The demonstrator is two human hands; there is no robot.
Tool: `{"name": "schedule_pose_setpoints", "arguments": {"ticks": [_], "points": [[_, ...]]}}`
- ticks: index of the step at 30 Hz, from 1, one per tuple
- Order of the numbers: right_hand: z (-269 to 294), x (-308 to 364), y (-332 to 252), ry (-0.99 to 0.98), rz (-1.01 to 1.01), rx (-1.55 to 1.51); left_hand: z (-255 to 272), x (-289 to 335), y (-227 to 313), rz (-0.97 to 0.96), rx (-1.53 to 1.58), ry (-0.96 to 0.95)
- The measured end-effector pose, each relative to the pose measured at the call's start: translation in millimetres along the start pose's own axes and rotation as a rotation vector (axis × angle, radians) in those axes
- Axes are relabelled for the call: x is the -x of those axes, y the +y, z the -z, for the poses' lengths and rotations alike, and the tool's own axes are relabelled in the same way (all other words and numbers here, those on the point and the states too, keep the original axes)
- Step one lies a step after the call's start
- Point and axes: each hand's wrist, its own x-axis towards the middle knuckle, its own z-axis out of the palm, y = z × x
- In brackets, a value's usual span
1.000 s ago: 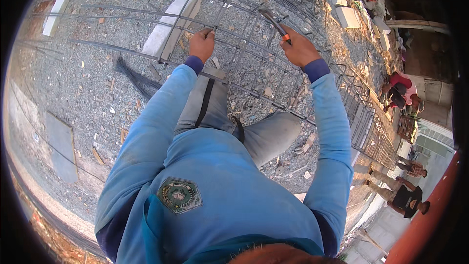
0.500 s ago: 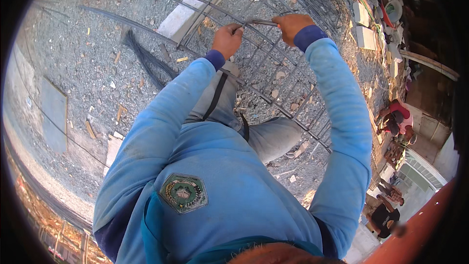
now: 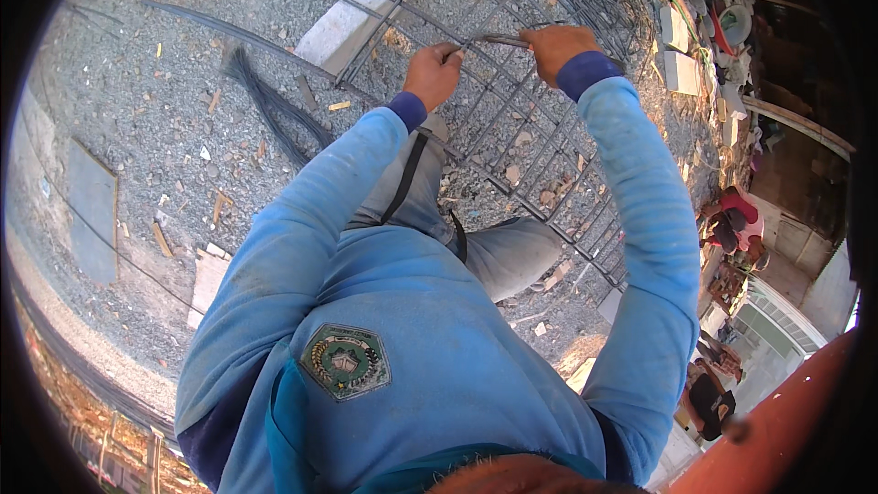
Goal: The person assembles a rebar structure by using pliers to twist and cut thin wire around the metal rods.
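My right hand [image 3: 560, 50] is wrapped round the handles of dark metal pincers [image 3: 503, 38]. Their head points left, against the top bars of a steel rebar cage [image 3: 550, 219]. Just left of the pincers' head, my left hand [image 3: 433, 76] is closed in a pinch beside a long bar; what its fingertips hold is too small to make out. The cage stretches from the upper middle down to the right, past my bent knees. Its bars cross in a grid of long rods and stirrups.
A pale concrete beam [image 3: 370, 5] lies beneath the cage's far end. Left of my legs are a bundle of dark tie wire [image 3: 265, 101] and a grey board [image 3: 93, 210] on gravel. Concrete blocks [image 3: 681, 71] stand at right. Other people [image 3: 736, 224] are farther right.
My right hand has shifted slightly right and the pincers now sit at a slightly different angle. My left hand stays pinched, a little to the right of before.
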Motion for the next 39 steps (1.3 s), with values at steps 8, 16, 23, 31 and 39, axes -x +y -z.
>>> {"name": "schedule_pose_setpoints", "arguments": {"ticks": [8, 16, 23, 31, 39], "points": [[-1, 4, -17, 0.095, -0.014, 0.174, -2, -1, -5, -0.043, 0.001, 0.018], [-8, 11, -38, 0.205, -0.076, 0.419, -1, 0, 2, 0.052, 0.047, -0.022], [-23, -4, -7, -0.122, 0.036, -0.249, -7, 27, 29, -0.540, -0.424, 0.195], [6, 11, 6, -0.461, 0.007, -0.703, -42, -12, 56, -0.627, -0.337, -0.190], [-3, 16, 41, 0.646, 0.244, 0.350, -41, -46, 72, -0.474, -0.248, -0.157]]}}
